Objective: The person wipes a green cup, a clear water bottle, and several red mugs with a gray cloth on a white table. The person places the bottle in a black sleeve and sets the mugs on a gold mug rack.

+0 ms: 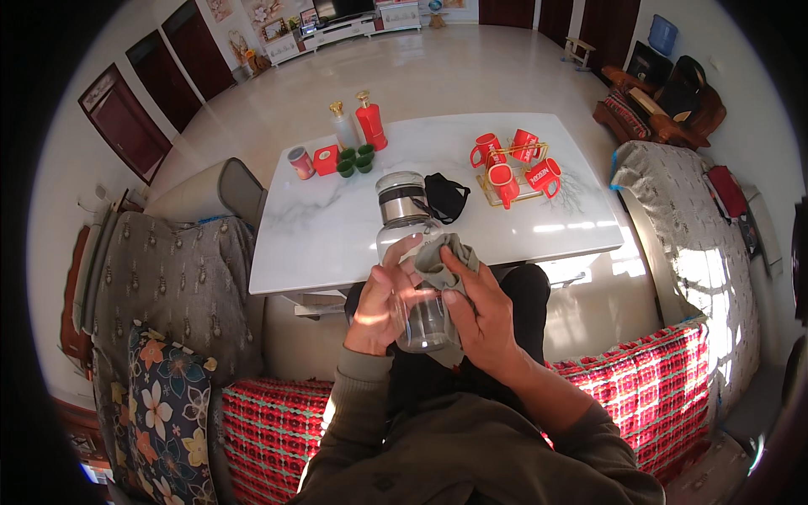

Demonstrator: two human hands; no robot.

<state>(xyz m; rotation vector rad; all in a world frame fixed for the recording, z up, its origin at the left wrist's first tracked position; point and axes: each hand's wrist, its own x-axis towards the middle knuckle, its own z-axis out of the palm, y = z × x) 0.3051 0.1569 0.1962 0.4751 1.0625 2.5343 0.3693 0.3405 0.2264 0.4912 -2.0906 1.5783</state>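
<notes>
A large clear glass bottle point(427, 328) with a silver band and a lid at its top point(401, 196) tilts away from me above my lap. My left hand point(379, 303) holds it around its left side, with fingers showing through and across the glass. In my right hand point(483, 315) is a bunched grey-green cloth point(439, 262), pressed against the bottle's right side. Just beyond the bottle, a black pouch with a strap point(447, 197) lies on the white marble-patterned table point(328, 246).
On the table's far left stand a red bottle point(370, 123), a pale gold-topped bottle point(343, 126), a can point(301, 163), a red box point(326, 160) and several green cups point(355, 160). To the right, a gold wire rack point(514, 173) carries several red mugs point(503, 183). Covered sofas point(170, 278) flank the table.
</notes>
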